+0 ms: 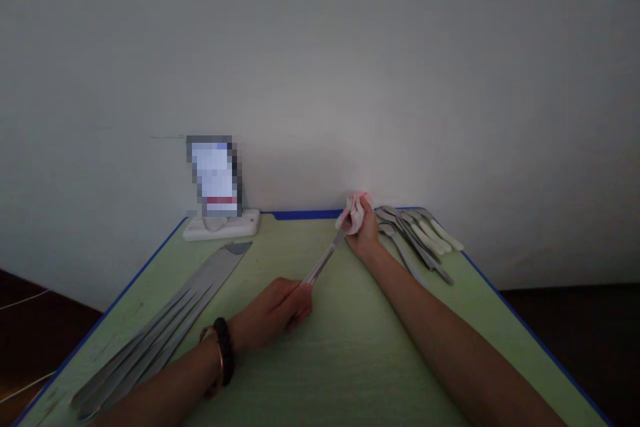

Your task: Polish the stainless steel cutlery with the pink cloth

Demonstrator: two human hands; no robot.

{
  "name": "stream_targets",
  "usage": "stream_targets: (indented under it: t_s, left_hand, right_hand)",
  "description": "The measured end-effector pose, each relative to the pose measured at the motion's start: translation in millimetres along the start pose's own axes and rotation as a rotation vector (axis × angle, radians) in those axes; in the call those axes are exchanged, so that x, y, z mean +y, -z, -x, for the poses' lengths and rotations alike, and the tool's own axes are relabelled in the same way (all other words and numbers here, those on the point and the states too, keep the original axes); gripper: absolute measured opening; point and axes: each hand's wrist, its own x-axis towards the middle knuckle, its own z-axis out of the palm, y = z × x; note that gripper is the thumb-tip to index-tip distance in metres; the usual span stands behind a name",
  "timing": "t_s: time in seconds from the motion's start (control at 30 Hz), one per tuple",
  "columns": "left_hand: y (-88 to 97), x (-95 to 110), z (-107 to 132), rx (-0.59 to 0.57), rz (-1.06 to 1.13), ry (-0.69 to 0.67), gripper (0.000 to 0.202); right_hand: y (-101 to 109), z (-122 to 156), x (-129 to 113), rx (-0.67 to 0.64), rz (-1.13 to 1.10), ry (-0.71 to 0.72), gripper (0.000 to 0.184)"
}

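My left hand (290,303) is closed around the handle of a table knife (320,263), which slants up and to the right above the table. My right hand (367,233) is closed on a crumpled white and pink cloth (353,212). The cloth wraps the far end of the knife, so the blade's tip is hidden. To the left of my left forearm lies a fanned row of several table knives (193,287), partly covered by the forearm. Just right of my right hand, several metal spoons (400,250) and pieces of cutlery with white handles (437,237) lie side by side.
The pale green table (300,373) has a blue edge and stands against a grey wall (320,80). At its back left, a phone with a blurred screen (215,177) leans upright on a white power strip (223,225).
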Motion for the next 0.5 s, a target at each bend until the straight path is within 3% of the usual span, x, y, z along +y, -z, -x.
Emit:
stream_targets:
  t_s: [0.1, 0.33, 0.4, 0.5]
  left_hand:
    - [-1.1, -0.7, -1.2, 0.040, 0.018, 0.023, 0.051]
    - [-2.7, -3.0, -7.1, 0.143, 0.081, 0.072, 0.049]
    - [-2.3, -3.5, -8.2, 0.146, 0.100, 0.070, 0.049]
    - [-0.7, -1.4, -7.4, 0.114, 0.140, 0.047, 0.047]
  right_hand:
    - [-2.4, 3.2, 5.1, 0.007, 0.025, 0.023, 0.027]
    - [-3.6, 21.4, 28.4, -0.119, 0.589, 0.110, 0.050]
    - [-3.9, 24.0, 30.5, -0.110, 0.629, 0.106, 0.049]
    - [-4.6, 21.3, 28.5, -0.089, 0.516, 0.091, 0.046]
